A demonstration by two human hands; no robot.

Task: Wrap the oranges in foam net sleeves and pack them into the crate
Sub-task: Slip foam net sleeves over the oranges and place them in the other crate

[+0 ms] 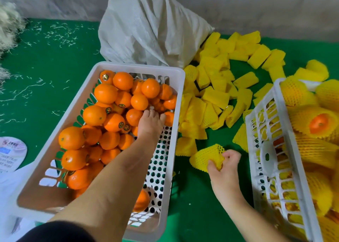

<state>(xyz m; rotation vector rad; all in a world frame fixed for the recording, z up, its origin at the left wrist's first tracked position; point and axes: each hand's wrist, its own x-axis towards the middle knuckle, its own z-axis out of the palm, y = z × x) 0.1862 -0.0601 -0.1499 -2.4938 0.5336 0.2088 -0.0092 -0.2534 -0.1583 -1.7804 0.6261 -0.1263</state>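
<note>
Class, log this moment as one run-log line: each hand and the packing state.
left hand: reaching among loose oranges | right hand: holding foam sleeve | right crate: wrapped oranges inside

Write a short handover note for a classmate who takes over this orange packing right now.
Left hand: reaching into the left crate, fingers among the bare oranges; grip hidden.
Right hand: pinching one sleeve.
Spare sleeves lie between the crates.
Done: wrapped oranges in the right crate.
Left: sleeve and pack the many bare oranges.
</note>
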